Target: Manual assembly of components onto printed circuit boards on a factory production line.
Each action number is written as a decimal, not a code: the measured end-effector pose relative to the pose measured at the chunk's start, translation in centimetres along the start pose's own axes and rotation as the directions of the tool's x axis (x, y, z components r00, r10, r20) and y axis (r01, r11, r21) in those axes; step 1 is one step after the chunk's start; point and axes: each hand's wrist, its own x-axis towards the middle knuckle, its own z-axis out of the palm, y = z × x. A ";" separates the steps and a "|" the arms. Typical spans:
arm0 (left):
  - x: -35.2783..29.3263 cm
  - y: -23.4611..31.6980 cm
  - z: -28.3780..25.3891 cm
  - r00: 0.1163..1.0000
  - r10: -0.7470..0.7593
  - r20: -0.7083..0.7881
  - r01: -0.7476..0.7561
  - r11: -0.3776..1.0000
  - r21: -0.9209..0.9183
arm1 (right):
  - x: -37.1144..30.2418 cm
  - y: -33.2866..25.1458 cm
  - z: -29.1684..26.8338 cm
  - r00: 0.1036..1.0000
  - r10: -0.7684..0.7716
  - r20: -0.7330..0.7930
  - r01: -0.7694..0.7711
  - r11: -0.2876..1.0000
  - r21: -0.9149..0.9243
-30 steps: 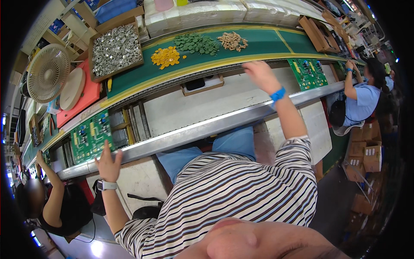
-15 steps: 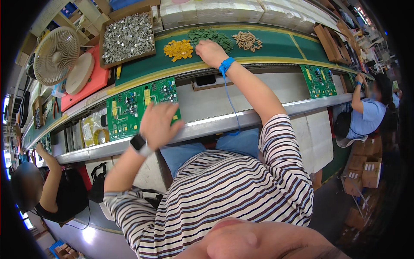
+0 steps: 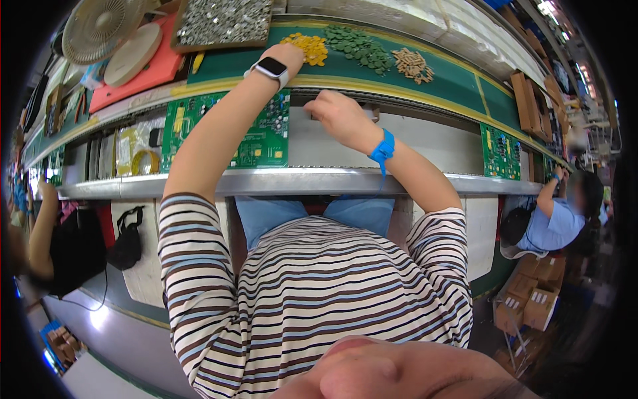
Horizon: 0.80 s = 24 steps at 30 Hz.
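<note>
My left hand (image 3: 286,56) reaches over the conveyor to the left edge of a pile of yellow disc-shaped parts (image 3: 310,48); its fingertips are hidden behind the hand. A watch (image 3: 271,67) is on that wrist. My right hand (image 3: 343,118), with a blue wrist strap (image 3: 383,147), hovers right of the green circuit boards (image 3: 266,141). Its fingers are curled together in a pinch, and what they hold is too small to make out. Beyond lie a pile of green disc-shaped parts (image 3: 359,49) and a pile of tan cylindrical parts (image 3: 413,66).
A box of small metal parts (image 3: 222,21) stands at the back left, beside a fan (image 3: 104,26). A metal rail (image 3: 319,182) runs before me. Another circuit board (image 3: 500,152) sits farther right. Co-workers sit at both sides, one in a blue shirt (image 3: 561,223).
My left hand has gone from over the circuit boards up to the yellow pile. The right hand has drawn back from the green pile toward the boards. The view has shifted.
</note>
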 end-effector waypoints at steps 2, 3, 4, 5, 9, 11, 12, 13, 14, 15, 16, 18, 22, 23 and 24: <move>-0.6 0.0 -0.2 0.999 0.040 0.009 -0.040 0.998 0.038 | 0.6 -1.6 0.7 0.981 -0.153 0.118 0.149 0.988 0.039; -0.7 0.3 -0.3 0.999 0.048 0.003 -0.049 0.997 0.054 | 1.0 -2.3 1.1 0.979 -0.162 0.124 0.157 0.986 0.046; -0.8 0.2 -0.5 0.997 0.072 0.028 -0.074 0.994 0.078 | 1.5 -3.0 1.7 0.970 -0.196 0.145 0.182 0.978 0.104; -1.2 0.0 -0.7 0.998 0.059 0.029 -0.061 0.995 0.076 | 2.2 -3.7 2.3 0.959 -0.231 0.165 0.205 0.965 0.161; -4.6 -1.3 -1.2 0.954 -0.133 -0.268 0.078 0.975 -0.207 | 4.9 -6.2 4.5 0.893 -0.258 0.368 0.149 0.943 0.299; -7.4 -1.6 -2.1 0.933 -0.163 -0.321 0.051 0.942 -0.332 | 5.5 -6.4 5.7 0.888 -0.297 0.352 0.185 0.930 0.318; -9.4 -1.9 -2.4 0.919 -0.190 -0.347 0.053 0.928 -0.369 | 5.9 -6.8 6.4 0.869 -0.351 0.350 0.234 0.913 0.334; -11.5 -2.2 -2.8 0.902 -0.215 -0.373 0.050 0.913 -0.404 | 6.2 -6.9 6.8 0.848 -0.402 0.345 0.282 0.894 0.347; -13.6 -2.1 -3.3 0.895 -0.269 -0.357 0.087 0.888 -0.452 | 6.3 -6.9 7.2 0.846 -0.405 0.347 0.283 0.892 0.352; -15.6 -2.0 -3.5 0.885 -0.321 -0.338 0.120 0.858 -0.499 | 6.3 -6.7 7.5 0.831 -0.416 0.369 0.296 0.893 0.339; -17.6 -2.0 -3.4 0.870 -0.349 -0.349 0.118 0.833 -0.541 | 6.6 -6.7 7.8 0.814 -0.432 0.388 0.316 0.890 0.329; -21.0 -1.7 -2.8 0.852 -0.388 -0.352 0.122 0.801 -0.586 | 6.7 -6.8 7.8 0.799 -0.451 0.399 0.337 0.884 0.325; -25.2 -0.9 -2.0 0.857 -0.431 -0.283 0.230 0.810 -0.539 | 7.1 -6.8 7.7 0.762 -0.461 0.454 0.371 0.886 0.277; -25.7 -0.7 -1.8 0.868 -0.430 -0.247 0.271 0.828 -0.491 | 7.1 -6.8 7.6 0.759 -0.463 0.458 0.372 0.886 0.278; -26.2 -0.6 -1.6 0.860 -0.435 -0.267 0.272 0.833 -0.482 | 7.1 -6.8 7.6 0.762 -0.468 0.448 0.379 0.883 0.277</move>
